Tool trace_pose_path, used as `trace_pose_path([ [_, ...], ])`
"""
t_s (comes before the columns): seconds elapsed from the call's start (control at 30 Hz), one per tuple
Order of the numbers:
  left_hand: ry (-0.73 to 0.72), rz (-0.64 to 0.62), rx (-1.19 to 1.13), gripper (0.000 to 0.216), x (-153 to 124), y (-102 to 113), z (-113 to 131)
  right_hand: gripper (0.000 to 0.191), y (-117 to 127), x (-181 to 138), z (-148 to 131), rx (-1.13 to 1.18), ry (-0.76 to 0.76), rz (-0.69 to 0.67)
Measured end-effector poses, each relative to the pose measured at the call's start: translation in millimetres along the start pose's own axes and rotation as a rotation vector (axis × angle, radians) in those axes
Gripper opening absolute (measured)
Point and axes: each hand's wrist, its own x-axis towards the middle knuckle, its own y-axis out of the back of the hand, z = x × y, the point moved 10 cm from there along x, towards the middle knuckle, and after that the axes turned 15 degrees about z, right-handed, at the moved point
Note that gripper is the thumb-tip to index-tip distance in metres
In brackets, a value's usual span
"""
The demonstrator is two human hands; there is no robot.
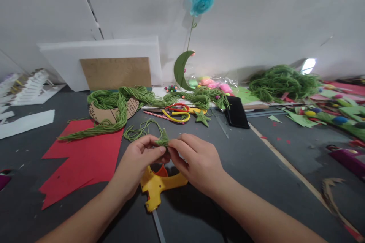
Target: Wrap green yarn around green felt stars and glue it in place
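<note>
Both hands meet over the middle of the dark table. My left hand (145, 155) grips a small green star (163, 141) wrapped in yarn, thumb and fingers closed on its left side. From the right, my right hand (195, 157) pinches at the star's right edge; its fingertips partly cover what they hold. Below the hands lies a yellow glue gun (159, 188) with an orange trigger and a glue stick in its back end. A loose strand of green yarn (139, 133) curls on the table just beyond my left hand. Another green star (202, 119) lies farther back.
Red paper (94, 155) and a green yarn skein (111, 108) lie left. Scissors (179, 113) and a black phone (237, 112) are behind the hands. A green crescent (181, 70) with a blue flower (202, 2) stands by the white partition. More yarn (285, 83) is piled right.
</note>
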Motion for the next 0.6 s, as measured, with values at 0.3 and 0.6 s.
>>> trace_pose_path([
  [0.3,0.04,0.008,-0.057,0.018,-1,0,-3,0.022,-1,1,2,-0.012,-0.025,0.004],
  [0.6,-0.062,0.024,0.136,0.012,3,2,7,0.013,-13,-2,17,0.268,-0.311,-0.068],
])
